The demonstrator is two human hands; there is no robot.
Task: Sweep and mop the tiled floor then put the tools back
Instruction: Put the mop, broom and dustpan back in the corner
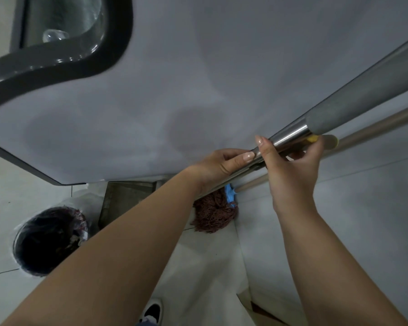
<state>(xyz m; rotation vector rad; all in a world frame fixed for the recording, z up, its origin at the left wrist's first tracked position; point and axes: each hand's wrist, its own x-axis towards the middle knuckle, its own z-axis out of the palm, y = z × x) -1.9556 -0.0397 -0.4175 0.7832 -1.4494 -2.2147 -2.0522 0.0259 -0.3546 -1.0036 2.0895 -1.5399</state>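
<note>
Both hands on the handle as tools gather in the corner

The left hand [224,164] and right hand [290,170] curl around a steel handle [290,137]; beside it a mop [213,214] leans on the wall, head on the tiled floor [210,267] near a bin [48,241]. Cleaning seems finished, stowing nearly so.

My left hand [224,165] and right hand [290,165] meet on the metal pole [290,137] right of frame centre, the wooden handle [372,130] just below it. The mop head [214,212] lies on the floor [210,267] beneath my hands. The bin [50,241] stands at lower left, the sink [64,20] at upper left in the tabletop [198,78].
</note>
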